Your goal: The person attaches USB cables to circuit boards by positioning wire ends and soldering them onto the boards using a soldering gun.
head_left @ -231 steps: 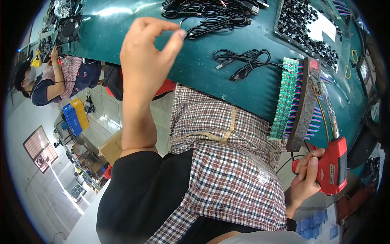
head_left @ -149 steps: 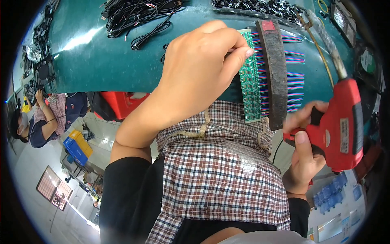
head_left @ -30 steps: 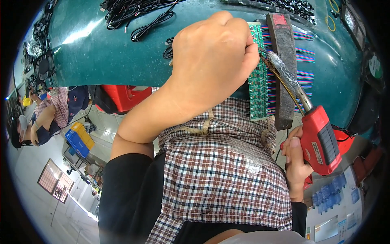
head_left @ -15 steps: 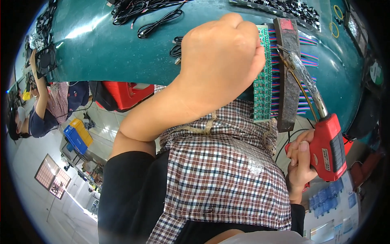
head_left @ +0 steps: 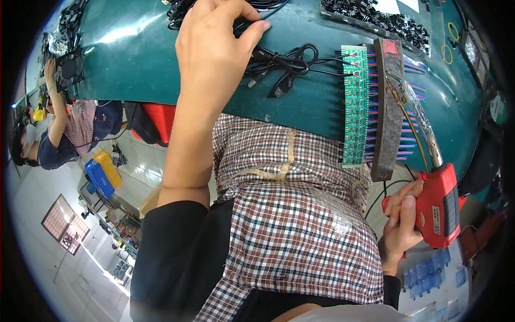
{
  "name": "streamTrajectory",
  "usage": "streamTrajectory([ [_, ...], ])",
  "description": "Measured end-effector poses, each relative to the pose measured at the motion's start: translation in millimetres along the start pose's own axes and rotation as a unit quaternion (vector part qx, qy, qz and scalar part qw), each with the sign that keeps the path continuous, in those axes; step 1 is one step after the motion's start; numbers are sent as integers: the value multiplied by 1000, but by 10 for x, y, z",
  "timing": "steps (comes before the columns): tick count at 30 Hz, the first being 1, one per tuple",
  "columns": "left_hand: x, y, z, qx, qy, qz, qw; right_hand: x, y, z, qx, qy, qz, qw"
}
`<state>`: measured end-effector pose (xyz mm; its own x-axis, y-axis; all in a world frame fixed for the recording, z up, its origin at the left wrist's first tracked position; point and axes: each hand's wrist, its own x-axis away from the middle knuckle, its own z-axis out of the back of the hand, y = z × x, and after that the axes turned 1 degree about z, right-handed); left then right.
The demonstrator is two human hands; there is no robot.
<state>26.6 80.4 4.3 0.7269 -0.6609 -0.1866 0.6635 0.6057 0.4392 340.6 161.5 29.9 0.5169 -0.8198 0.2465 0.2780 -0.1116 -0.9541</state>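
My left hand is over the far side of the table at a pile of black cables, thumb and forefinger apart. Some of its fingertips are hidden. In my right hand is a red soldering gun, its wrapped metal barrel and thin brass-coloured tube pointing up toward a dark bar. Left of this bar lies a long green circuit board strip, with thin coloured wires running out on the right. Black cables with plugs lie between my left hand and the strip's far end; cable ends reach its top sections.
A tray of small black parts stands at the far right of the green table. Yellow rings lie beyond it. Far left, a person is beside a black fan. My checked apron meets the near edge.
My left hand has gone from the circuit board strip to the cable pile at upper left, and its fist has loosened. Cables at the strip's far end now show. The soldering gun stays held.
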Motion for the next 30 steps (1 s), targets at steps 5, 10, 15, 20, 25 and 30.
streamTrajectory([
  [5, 36, -79, 8, 83, -25, -35, 996, -1, -11, -17, -12, 0, -4, 1000],
  [10, 17, 108, 85, 184, -39, 20, 982, -3, -37, -35, -9, 11, -8, 1000],
  [15, -8, 132, 151, 133, -68, -27, 988, -9, -32, -30, -23, 11, -1, 1000],
  [20, -5, 91, 39, 198, -128, 31, 971, -7, -13, -21, -26, 12, 8, 1000],
  [25, -42, 132, -36, 223, -158, 35, 961, -3, -36, -51, -24, 33, 6, 999],
  [30, -78, 101, -192, 219, -143, -23, 965, 0, -37, -46, -28, 28, 9, 999],
])
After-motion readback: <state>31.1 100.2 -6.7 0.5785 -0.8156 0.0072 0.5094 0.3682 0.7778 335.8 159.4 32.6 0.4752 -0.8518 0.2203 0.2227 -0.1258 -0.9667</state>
